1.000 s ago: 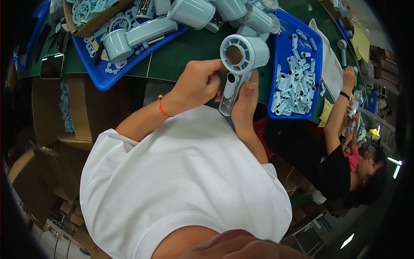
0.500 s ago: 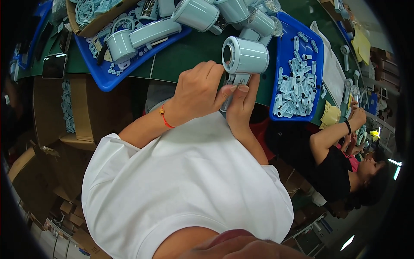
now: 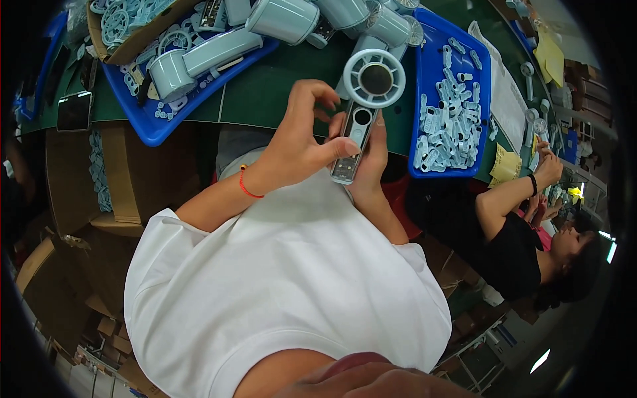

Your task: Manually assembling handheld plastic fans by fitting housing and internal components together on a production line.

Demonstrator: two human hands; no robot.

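Note:
A pale blue handheld fan (image 3: pixel 375 78) is in front of my chest, its round spoked end facing up toward me. Its handle (image 3: pixel 352 142) points down toward my shirt and lacks a cover on this side, so a circuit board shows inside. My right hand (image 3: pixel 373 159) is wrapped round the handle from below and the right. From the left, my left hand (image 3: pixel 302 136) grips the handle's edge, its thumb lying across the board and some fingers curled beside it. The left fingertips are partly hidden by the handle.
More pale blue fan bodies (image 3: pixel 285 20) lie at the table's back. A blue tray (image 3: pixel 419 132) of small pale blue parts stands right; another blue tray (image 3: pixel 149 129) with parts stands left, near a phone (image 3: pixel 74 111). Cardboard boxes (image 3: pixel 123 172) stand lower left. A co-worker (image 3: pixel 504 219) sits at right.
The fan has been turned so its round end and open handle face up. My left hand has shifted its grip, with its upper fingers lifted and thumb across the handle.

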